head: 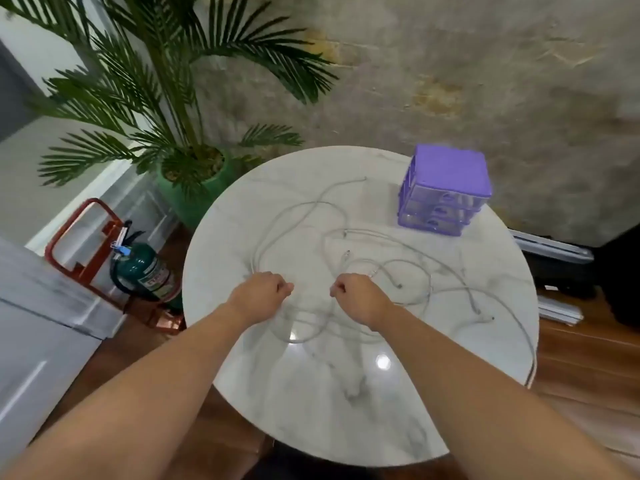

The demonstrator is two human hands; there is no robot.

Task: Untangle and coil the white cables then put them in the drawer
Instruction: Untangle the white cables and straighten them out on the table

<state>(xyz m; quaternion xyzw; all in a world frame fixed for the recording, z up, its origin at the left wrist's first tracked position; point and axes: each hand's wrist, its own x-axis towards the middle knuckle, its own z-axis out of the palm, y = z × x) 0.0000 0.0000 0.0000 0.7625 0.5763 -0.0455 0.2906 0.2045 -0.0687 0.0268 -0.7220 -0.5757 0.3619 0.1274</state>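
My left hand point(261, 289) and right hand point(356, 292) curl their fingers over tangled white cables point(346, 237) sprawled across the tabletop point(346, 410); whether they pinch any, I cannot tell. Purple drawer unit point(445, 192) stands far right.

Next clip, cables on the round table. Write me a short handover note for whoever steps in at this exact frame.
Left hand: fingers curled, low over the cables; whether it pinches one is unclear.
Right hand: the same.
Cables: loose, overlapping loops spread across the marble table, one strand trailing past the right edge.
Drawer unit: purple, far right of the table, drawers shut.
Done: nothing coiled or stored.
Left: untangle, coil each cable, open a drawer, put them in.
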